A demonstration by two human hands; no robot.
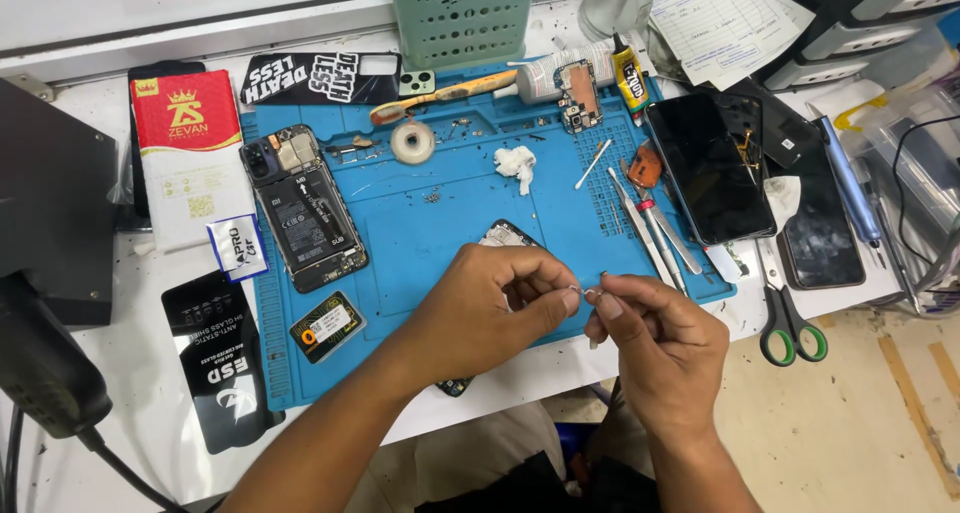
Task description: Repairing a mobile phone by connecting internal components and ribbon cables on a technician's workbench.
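I see two bare hands meeting above the near edge of a blue work mat (420,233). The left hand (490,308) and the right hand (660,348) pinch, between thumb and fingertips, a tiny pale part (588,293) held in the air between them; it is too small to tell what it is. Both sets of fingers are closed tight on it.

Just behind the left hand, partly hidden by it, lies a small phone piece (505,236) on the mat. Further left on the mat is an opened phone (303,208), back cover off, battery and boards bare. So the strip-down looks done, I judge, while the phone is not yet closed up.

Near it sits a small yellow-and-black packet (327,326). Toward the back of the mat I see a roll of tape (412,142), a wad of white cotton (516,165), a cotton swab (593,164) and a loose circuit board (577,96). Tweezers (650,228) lie at the right side of the mat. Beyond it, a dark screen panel (708,168) rests face up, and green-handled scissors (790,323) lie on the white table (150,413).
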